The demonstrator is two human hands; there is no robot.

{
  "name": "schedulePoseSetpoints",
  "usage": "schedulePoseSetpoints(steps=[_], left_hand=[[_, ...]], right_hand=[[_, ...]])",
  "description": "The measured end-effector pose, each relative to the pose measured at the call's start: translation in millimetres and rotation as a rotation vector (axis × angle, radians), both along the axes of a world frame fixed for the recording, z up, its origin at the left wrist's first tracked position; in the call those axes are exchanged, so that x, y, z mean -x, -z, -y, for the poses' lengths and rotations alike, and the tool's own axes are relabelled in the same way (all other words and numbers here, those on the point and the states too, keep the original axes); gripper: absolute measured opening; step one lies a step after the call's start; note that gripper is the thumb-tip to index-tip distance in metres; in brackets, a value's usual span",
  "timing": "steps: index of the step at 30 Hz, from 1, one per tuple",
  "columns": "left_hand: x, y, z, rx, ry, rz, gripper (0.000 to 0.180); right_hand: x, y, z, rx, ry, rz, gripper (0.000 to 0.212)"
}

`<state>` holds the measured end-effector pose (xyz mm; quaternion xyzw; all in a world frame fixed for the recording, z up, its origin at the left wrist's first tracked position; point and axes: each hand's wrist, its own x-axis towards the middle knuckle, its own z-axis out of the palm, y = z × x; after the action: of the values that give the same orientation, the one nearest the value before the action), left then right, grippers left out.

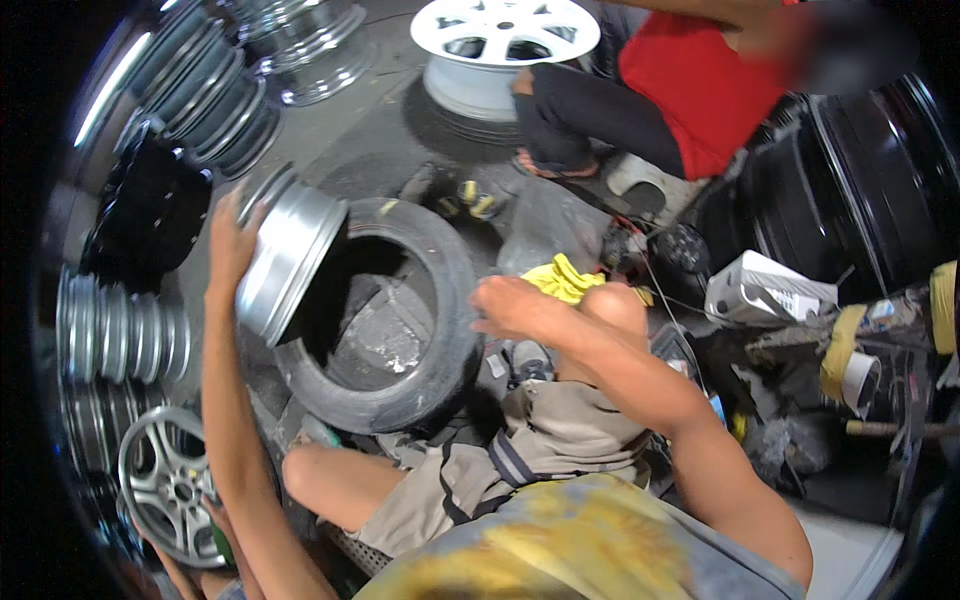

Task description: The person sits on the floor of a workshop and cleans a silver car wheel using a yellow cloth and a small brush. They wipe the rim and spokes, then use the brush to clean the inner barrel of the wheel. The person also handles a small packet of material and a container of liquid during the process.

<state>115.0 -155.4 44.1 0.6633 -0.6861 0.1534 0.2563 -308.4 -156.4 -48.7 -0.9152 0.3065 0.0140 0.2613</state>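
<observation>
Rim (297, 262) tilts by the tyre (455, 290), grasped by your left hand (234, 245); I cannot tell your right hand's (508, 306) grip.

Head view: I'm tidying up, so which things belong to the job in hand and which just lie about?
In the job:
- silver rim, left hand on it
- tyre

Apparently just lying about:
- plastic bag
- white box
- stacked rims

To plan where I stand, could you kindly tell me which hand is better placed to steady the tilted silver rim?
Probably the left: the left hand is at the silver rim, while the right hand is across the tire, near its right edge.
</observation>
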Motion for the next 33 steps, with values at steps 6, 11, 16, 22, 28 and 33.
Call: schedulePoseSetpoints(steps=[6, 11, 16, 22, 28, 33], left_hand=[[-90, 109, 29, -0.293, -0.533, 0.042, 0.067], [-76, 59, 9, -0.467, -0.513, 0.079, 0.059], [-28, 59, -4, -0.5, -0.383, 0.166, 0.052], [64, 75, -54, -0.426, -0.102, 0.194, 0.018], [176, 91, -92, -0.549, -0.022, 0.036, 0.02], [248, 102, -115, -0.529, -0.003, -0.043, 0.024]], right_hand=[[-31, -7, -10, -0.06, 0.014, 0.097, 0.016], [-61, -22, -16, -0.124, -0.031, 0.223, 0.026], [-66, -21, -14, -0.103, -0.034, 0.161, 0.022], [-62, -38, -13, -0.086, -0.094, 0.168, 0.028], [25, -73, 42, -0.188, 0.465, 0.846, 0.018], [226, 35, 107, 0.454, 1.225, 0.51, 0.024]])
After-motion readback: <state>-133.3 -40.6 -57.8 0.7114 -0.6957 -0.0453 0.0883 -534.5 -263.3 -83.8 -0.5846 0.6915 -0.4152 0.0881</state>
